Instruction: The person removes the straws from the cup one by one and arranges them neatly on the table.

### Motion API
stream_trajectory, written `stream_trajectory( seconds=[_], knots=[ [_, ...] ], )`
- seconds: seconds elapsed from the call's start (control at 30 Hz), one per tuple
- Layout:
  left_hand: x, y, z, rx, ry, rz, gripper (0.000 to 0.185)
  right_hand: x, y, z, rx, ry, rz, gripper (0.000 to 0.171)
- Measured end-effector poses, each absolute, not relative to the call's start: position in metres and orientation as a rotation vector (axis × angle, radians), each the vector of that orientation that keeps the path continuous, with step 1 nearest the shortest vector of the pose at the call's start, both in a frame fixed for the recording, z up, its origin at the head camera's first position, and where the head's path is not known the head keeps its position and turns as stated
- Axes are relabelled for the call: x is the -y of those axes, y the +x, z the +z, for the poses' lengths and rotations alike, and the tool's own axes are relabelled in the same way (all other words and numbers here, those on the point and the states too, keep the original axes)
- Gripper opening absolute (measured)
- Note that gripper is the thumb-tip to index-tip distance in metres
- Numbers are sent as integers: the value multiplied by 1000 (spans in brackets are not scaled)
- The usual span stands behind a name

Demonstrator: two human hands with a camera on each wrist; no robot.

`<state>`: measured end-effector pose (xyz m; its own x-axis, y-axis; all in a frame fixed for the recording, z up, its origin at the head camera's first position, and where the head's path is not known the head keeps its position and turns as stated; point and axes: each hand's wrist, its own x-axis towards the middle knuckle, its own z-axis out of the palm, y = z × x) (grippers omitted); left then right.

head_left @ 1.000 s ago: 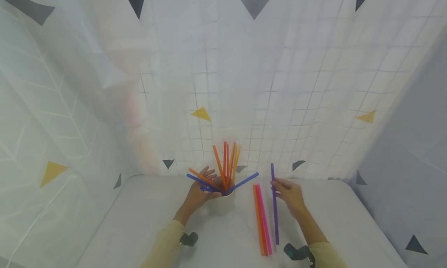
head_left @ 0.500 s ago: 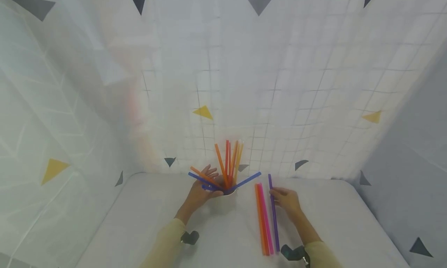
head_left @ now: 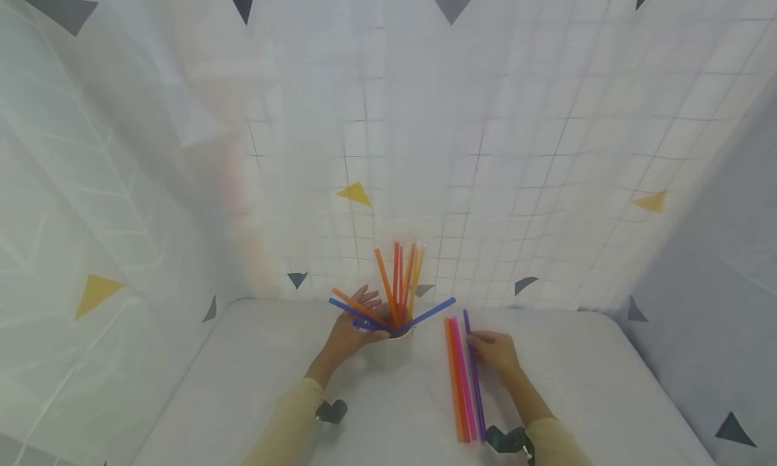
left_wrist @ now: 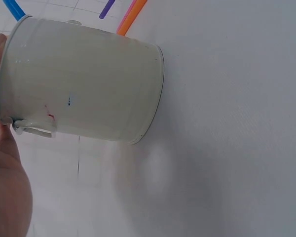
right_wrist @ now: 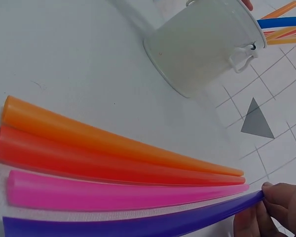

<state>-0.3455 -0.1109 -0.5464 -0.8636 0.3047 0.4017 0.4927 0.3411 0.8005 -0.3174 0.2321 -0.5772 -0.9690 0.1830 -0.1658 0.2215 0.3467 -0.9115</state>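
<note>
On the white surface (head_left: 255, 385), at its far middle, a pale metal cup (head_left: 394, 348) crammed with straws (head_left: 397, 284), orange, red, yellow and blue, fanning out above the rim. Left hand (head_left: 349, 334) against the cup's left side, fingers (head_left: 364, 297) spread and fairly straight among the blue and orange straws; hard to say from the head view whether curled round the cup. Closer in the left wrist view: cup wall (left_wrist: 84, 84) with a small handle lug, thumb base (left_wrist: 7, 177) beside it, grip itself out of sight.

Just right of the cup, four straws laid flat side by side: orange (head_left: 452, 378), red (right_wrist: 89, 163), pink (head_left: 464, 378), purple straw (head_left: 475, 378) outermost. Red and orange barely separable from the head camera, plain from the right wrist. Right hand (head_left: 494, 351) at the purple straw's far end, fingertips (right_wrist: 278, 195) pinching it, straw low against the surface.
</note>
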Motion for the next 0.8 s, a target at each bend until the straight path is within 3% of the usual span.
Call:
stream_trajectory(
  seconds=[0.8],
  knots=[
    [110,-345,-546,2444,-714,-1503,104,-224,-319,-584,-2699,361,-1512,45]
  ],
)
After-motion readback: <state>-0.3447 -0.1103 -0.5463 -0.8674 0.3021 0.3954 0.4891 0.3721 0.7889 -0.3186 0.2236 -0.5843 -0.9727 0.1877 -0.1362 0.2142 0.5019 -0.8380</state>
